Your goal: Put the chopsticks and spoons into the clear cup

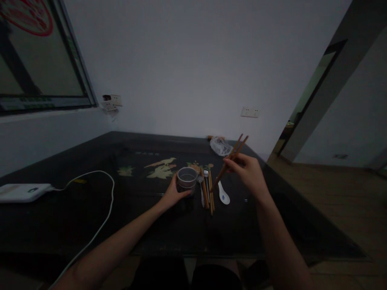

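My left hand (174, 191) is wrapped round a clear cup (187, 182) with a pale rim, near the middle of the dark table. My right hand (246, 171) grips a pair of brown chopsticks (232, 153), held slanting in the air with their lower tips over the laid-out utensils. Between the hands lie a metal spoon (202, 193), brown chopsticks (205, 191), another metal spoon (206, 175) and lighter wooden chopsticks (212, 201). A white soup spoon (223, 195) with a blue mark rests to the right of them.
A crumpled clear plastic bag (220, 146) lies at the table's back edge by the wall. On the left is a white power bank (26, 192) with a white cable (112, 193) running to the front. The black table (136, 229) carries a bird-and-flower picture.
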Action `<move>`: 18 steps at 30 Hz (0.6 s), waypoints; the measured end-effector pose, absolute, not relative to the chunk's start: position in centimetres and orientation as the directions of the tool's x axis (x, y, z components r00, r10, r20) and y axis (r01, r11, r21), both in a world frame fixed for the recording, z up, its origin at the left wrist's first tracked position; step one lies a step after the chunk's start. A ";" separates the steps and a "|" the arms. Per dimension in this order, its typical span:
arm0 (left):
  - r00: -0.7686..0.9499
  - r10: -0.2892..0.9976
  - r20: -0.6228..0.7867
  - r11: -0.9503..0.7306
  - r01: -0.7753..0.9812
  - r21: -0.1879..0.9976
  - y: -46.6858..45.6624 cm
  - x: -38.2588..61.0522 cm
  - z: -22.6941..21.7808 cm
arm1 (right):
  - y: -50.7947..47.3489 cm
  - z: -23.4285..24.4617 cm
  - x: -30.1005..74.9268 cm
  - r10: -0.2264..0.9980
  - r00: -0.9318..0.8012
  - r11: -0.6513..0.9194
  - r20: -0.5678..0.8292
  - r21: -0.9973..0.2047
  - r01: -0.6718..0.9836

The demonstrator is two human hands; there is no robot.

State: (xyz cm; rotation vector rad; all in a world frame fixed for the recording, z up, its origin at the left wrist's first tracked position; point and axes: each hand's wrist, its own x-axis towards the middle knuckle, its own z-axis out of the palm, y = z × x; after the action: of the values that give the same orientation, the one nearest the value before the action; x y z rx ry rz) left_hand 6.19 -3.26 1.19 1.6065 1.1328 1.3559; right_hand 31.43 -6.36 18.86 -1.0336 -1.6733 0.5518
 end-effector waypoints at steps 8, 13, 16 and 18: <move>0.060 0.949 0.309 -0.313 0.092 0.945 -3.1 6.1 1.4 | -2.5 20.1 26.1 0.764 -0.131 0.645 0.632 -0.747 0.160; 0.073 0.946 0.317 -0.321 0.054 0.946 -3.2 6.2 1.5 | 0.1 17.3 22.6 0.785 -0.288 0.620 0.549 -0.712 0.330; 0.076 0.945 0.318 -0.324 0.075 0.943 -3.3 6.2 1.7 | 0.9 16.0 21.7 0.821 -0.332 0.570 0.464 -0.691 0.444; 0.068 0.946 0.316 -0.321 0.086 0.943 -3.4 6.3 1.8 | 1.4 15.5 21.5 0.841 -0.343 0.540 0.418 -0.688 0.485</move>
State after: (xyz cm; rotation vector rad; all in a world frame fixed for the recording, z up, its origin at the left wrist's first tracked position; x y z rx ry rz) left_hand 6.25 -3.37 1.82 1.5447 1.0684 1.3557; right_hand 21.53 1.35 15.52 -1.0721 -2.0013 0.5823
